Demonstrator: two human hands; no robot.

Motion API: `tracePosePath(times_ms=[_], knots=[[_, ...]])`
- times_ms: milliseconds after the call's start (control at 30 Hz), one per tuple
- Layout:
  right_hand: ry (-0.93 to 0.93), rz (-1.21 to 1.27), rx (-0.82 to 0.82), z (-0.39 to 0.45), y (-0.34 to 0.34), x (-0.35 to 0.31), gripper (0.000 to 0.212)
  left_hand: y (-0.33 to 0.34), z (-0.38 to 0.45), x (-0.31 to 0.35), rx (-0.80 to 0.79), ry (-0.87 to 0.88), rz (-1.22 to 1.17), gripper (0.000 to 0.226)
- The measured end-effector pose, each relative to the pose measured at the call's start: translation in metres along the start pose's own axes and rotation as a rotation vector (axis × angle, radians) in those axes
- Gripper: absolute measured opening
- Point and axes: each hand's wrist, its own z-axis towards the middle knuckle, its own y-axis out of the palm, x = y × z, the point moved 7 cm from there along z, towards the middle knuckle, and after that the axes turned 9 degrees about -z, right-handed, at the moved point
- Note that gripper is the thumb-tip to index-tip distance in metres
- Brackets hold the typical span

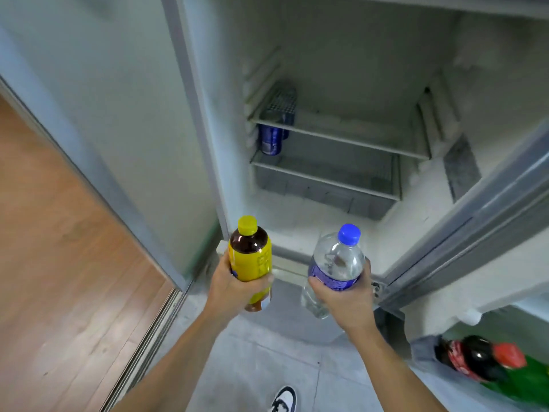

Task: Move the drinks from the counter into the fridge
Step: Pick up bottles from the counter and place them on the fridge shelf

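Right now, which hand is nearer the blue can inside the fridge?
Left. The left hand, gripping the yellow bottle, sits almost straight below the blue can. The right hand, gripping the water bottle, is off toward the open door side.

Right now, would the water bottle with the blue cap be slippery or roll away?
The water bottle looks round and smooth, so it would probably roll if laid down. It seems full, likely heavy. The right hand grips its label.
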Motion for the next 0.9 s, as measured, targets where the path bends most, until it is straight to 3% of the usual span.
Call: tracePosePath(times_ms=[400,500,733,900], knots=[[0.111,0.018,0.178,0.112,0.023,0.001,0.082,0.041,0.128,0.047,-0.108,0.143,0.108,0.071],[0.106,-0.009,0.172,0.131,0.038,0.001,0.077,0.049,0.157,0.049,-0.111,0.111,0.122,0.069],[0.15,0.006,0.198,0.156,0.067,0.002,0.088,0.059,0.208,0.036,-0.171,0.011,0.234,0.091],[0.199,-0.004,0.201,0.15,0.077,0.003,0.094,0.051,0.218,0.014,-0.203,-0.057,0.238,0.09]])
